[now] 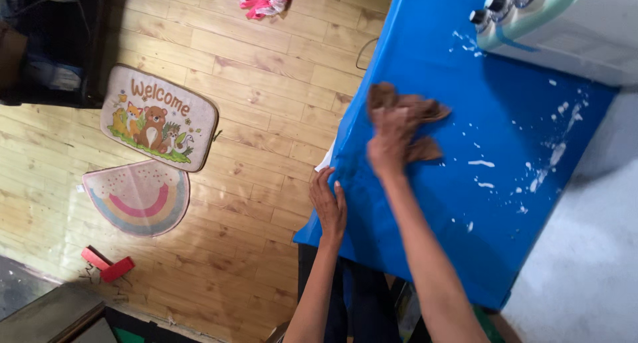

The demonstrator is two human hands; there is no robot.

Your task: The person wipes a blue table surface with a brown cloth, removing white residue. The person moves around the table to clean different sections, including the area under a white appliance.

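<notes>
The right hand (392, 140) is clamped on a crumpled brown cloth rag (415, 114), pressing it flat near the middle of the blue-covered surface (425, 250). The left hand (327, 207) lies flat with fingers spread on the surface's near edge, holding nothing, seemingly steadying the cover. White liquid splatters (551, 154) streak the cover toward its far corner, beside a white appliance with dark knobs (558, 24). This looks like the wiping step, with most splatters uncleaned; the next stroke calls for carrying the rag toward those streaks.
</notes>
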